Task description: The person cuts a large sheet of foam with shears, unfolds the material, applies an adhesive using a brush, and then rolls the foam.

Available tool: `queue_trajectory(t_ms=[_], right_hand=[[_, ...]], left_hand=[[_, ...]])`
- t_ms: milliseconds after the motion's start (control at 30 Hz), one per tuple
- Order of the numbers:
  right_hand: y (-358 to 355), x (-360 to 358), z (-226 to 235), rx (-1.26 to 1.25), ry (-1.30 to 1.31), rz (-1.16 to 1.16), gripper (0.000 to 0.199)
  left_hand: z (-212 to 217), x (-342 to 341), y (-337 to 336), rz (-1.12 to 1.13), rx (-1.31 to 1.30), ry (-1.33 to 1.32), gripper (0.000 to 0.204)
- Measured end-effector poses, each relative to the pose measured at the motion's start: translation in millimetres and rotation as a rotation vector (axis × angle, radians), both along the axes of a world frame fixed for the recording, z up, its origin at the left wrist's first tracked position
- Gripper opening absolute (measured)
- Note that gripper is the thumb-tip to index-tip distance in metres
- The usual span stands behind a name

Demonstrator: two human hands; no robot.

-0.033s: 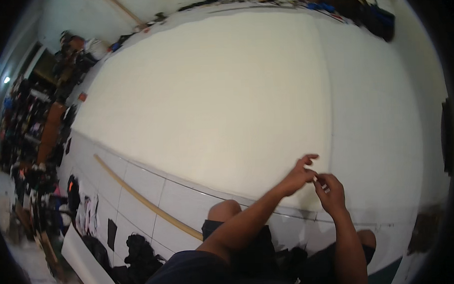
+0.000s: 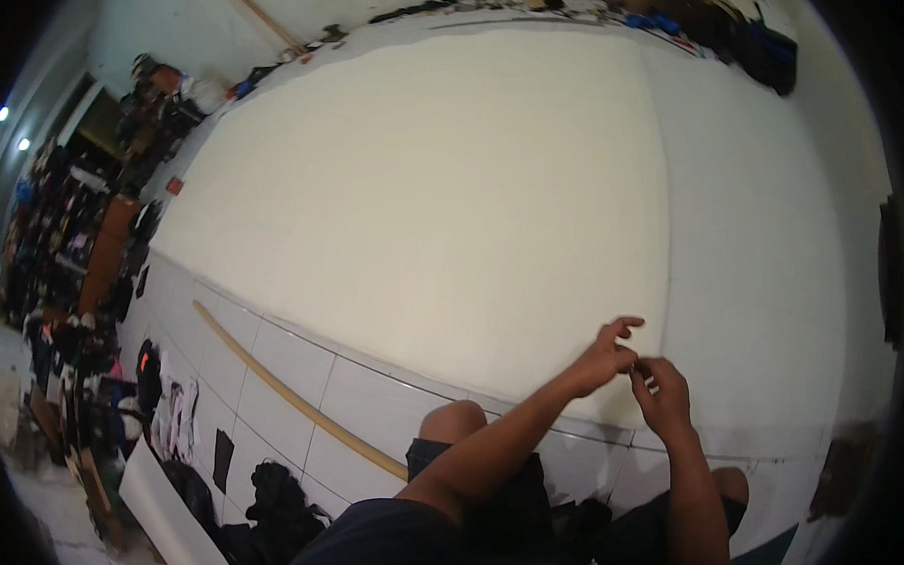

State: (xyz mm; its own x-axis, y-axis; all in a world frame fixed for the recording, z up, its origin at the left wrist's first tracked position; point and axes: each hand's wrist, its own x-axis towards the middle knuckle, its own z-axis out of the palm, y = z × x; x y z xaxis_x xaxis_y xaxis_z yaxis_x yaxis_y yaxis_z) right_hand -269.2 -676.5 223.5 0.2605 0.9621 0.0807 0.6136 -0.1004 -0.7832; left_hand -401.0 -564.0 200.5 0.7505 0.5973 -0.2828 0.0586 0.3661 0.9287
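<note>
My left hand (image 2: 602, 362) and my right hand (image 2: 665, 397) meet over the near right corner of a large cream sheet (image 2: 419, 194), which lies flat on the floor. The thumb of the left hand presses toward a finger at the meeting point, while other fingers stick out to the right. On the right hand, thumb and fingertips are pinched together against the left fingertips. Whatever lies between them is too small to make out.
A long yellowish pole (image 2: 302, 407) lies on the white tiles left of my knees. Black cloth (image 2: 275, 498) and a white board (image 2: 171, 516) are at the lower left. Cluttered shelves (image 2: 103, 255) line the left side; a dark bag (image 2: 768, 52) sits far right.
The whole scene sits slightly lower and further right in the picture. My hands stay together at the sheet's corner, their fingers nearly unchanged.
</note>
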Motion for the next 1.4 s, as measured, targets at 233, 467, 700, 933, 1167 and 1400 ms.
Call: queue_trajectory(t_ms=[233, 467, 700, 933, 1167, 1400], right_hand=[[1, -7, -6, 0.052, -0.178, 0.143, 0.010], [0, -6, -6, 0.012, -0.165, 0.165, 0.009], [1, -4, -11, -0.050, -0.133, 0.202, 0.010], [1, 3, -14, -0.093, -0.205, 0.234, 0.011], [2, -4, -4, -0.105, -0.182, 0.241, 0.015], [0, 2, -12, -0.150, -0.189, 0.279, 0.017]], left_hand=[[10, -6, -6, -0.020, 0.153, 0.175, 0.060], [0, 0, -9, -0.035, 0.341, 0.212, 0.061], [-7, -6, -10, -0.051, 0.406, 0.212, 0.058], [8, -4, -12, -0.117, 0.326, 0.221, 0.056], [-2, -5, -14, -0.080, 0.336, 0.206, 0.055], [2, -4, -16, -0.105, 0.407, 0.230, 0.056]])
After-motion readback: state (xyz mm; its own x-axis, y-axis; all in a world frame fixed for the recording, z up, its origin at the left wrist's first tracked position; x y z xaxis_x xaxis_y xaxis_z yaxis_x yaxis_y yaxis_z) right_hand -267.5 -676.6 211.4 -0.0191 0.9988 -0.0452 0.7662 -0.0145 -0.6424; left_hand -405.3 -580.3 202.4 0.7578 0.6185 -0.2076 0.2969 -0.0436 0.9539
